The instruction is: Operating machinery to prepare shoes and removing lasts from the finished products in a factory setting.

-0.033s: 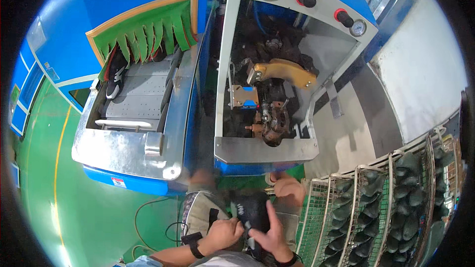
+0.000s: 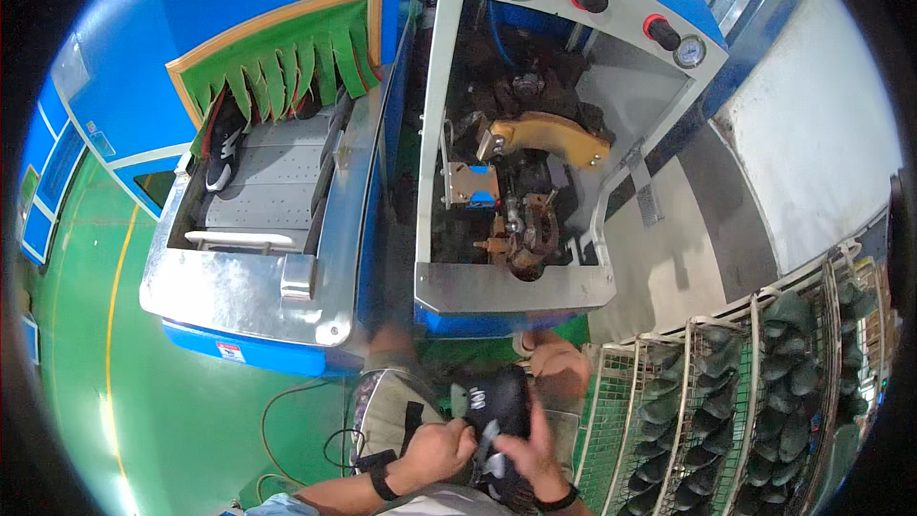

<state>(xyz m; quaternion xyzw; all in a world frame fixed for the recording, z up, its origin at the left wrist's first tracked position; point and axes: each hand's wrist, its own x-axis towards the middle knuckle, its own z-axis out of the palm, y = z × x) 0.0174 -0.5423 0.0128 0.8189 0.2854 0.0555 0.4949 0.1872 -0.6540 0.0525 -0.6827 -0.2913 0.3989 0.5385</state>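
Observation:
Low in front of me, over my lap, is a black shoe (image 2: 503, 401) with white marks on its upper. My right hand (image 2: 535, 449) grips it along its right side, fingers down the outer edge and thumb lying across the top. Against the shoe's left side, my left hand (image 2: 435, 456) is closed; whatever its fingers pinch is hidden. A grey-green piece (image 2: 458, 398) shows at the shoe's left edge, just beyond the left fingers. I cannot tell what it is.
Ahead stands a machine with a metal sill (image 2: 516, 289), gauges and a yellow curved part (image 2: 549, 139). To its left, a conveyor (image 2: 272, 201) carries another black shoe (image 2: 223, 148) beside green curtain strips (image 2: 287, 72). At right, a wire rack (image 2: 683, 420) holds several dark, shoe-shaped pieces (image 2: 783, 401).
The black shoe has shifted slightly right and turned a little in my hands. My left hand has moved a little right with it. The grey-green piece now shows at its left edge.

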